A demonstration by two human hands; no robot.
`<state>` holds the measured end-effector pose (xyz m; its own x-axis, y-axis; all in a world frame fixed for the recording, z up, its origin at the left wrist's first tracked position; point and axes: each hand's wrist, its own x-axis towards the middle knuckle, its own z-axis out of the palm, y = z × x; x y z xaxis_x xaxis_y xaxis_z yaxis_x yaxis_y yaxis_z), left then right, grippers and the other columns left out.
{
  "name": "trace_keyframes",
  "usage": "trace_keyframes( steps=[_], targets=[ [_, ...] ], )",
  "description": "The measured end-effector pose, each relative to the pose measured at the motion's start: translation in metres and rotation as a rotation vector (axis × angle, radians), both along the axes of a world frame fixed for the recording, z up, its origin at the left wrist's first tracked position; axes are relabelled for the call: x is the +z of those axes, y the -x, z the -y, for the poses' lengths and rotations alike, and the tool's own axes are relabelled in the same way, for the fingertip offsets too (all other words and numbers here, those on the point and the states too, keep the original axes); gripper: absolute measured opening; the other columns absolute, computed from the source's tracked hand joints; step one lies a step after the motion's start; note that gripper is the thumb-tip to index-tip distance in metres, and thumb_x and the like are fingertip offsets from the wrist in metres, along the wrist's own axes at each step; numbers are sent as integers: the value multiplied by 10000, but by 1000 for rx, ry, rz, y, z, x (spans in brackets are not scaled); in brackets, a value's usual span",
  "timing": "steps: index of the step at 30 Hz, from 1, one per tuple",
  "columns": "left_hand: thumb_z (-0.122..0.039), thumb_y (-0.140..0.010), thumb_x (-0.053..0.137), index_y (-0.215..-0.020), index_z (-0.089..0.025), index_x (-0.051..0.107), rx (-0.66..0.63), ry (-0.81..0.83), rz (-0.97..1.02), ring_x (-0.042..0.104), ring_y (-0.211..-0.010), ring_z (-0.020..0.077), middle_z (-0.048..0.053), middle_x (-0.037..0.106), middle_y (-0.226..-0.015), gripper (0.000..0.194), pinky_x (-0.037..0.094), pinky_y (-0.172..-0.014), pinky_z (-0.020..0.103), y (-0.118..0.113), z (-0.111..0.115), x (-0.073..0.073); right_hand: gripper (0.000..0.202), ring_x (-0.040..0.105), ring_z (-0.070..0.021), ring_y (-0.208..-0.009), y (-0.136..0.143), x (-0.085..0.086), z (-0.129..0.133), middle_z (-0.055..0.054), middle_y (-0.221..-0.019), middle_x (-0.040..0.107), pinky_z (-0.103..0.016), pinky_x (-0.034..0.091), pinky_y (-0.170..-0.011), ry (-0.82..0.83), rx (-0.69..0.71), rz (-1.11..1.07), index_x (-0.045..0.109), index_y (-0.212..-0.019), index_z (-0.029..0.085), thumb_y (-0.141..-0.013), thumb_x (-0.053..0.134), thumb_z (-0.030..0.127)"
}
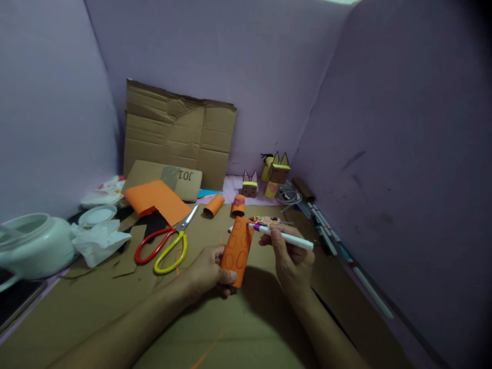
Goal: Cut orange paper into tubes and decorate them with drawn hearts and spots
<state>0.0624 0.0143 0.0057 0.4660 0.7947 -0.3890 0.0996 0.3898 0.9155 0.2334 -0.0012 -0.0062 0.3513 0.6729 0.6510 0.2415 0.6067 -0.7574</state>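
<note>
My left hand [211, 269] grips an orange paper strip [237, 251] by its lower left edge, thumb on top. Rows of oval outlines are drawn on the strip, which tilts up toward the camera. Between the fingers of my right hand [294, 259] is a white marker pen [290, 238] with a purple end; that end is at the strip's upper right edge. Whether it touches the paper I cannot tell. Left of my left hand lie scissors [171, 246] with one red and one yellow handle. Two orange paper tubes [214, 205] rest beyond the strip.
Folded orange paper [157, 197] lies at the left, near a white teapot [42, 246] and crumpled tissue [100, 241]. Cardboard sheets [180, 133] lean on the back wall. Paper animal figures [279, 171] stand at the back right. Several pens [323, 230] and a cable [289, 196] lie along the right wall.
</note>
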Motion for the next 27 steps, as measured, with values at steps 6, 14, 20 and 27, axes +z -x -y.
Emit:
trace_keyframes(
  steps=[6, 14, 20, 27],
  targets=[
    [-147, -511, 691, -871, -109, 571, -7, 8, 5, 591, -494, 134, 41, 668, -652, 382, 478, -447, 232, 0, 0, -1, 86, 641, -137, -581, -1, -1, 0, 9, -655, 673, -269, 505, -563, 3, -1, 26, 651, -886, 198, -913, 577, 234],
    [-156, -493, 691, -882, -111, 565, 3, 19, -9, 598, -505, 147, 33, 665, -654, 412, 477, -442, 242, 0, 0, -1, 99, 634, -133, -566, -2, -1, 1, 13, -637, 668, -252, 495, -534, 19, 14, 24, 652, -865, 192, -910, 575, 235],
    [-141, -489, 680, -905, -104, 568, 6, 24, 7, 596, -504, 142, 35, 665, -656, 432, 474, -450, 240, 1, -1, -2, 121, 618, -118, -553, -2, 3, 1, 24, -615, 651, -241, 499, -541, 14, 13, 41, 642, -825, 192, -913, 563, 219],
    [-146, -492, 692, -897, -96, 573, 13, 31, 6, 596, -496, 145, 39, 663, -658, 426, 482, -445, 248, 1, -1, -1, 156, 617, -116, -531, -2, 6, 2, 26, -585, 642, -241, 508, -533, 31, -42, 65, 638, -779, 182, -907, 560, 226]
  ],
)
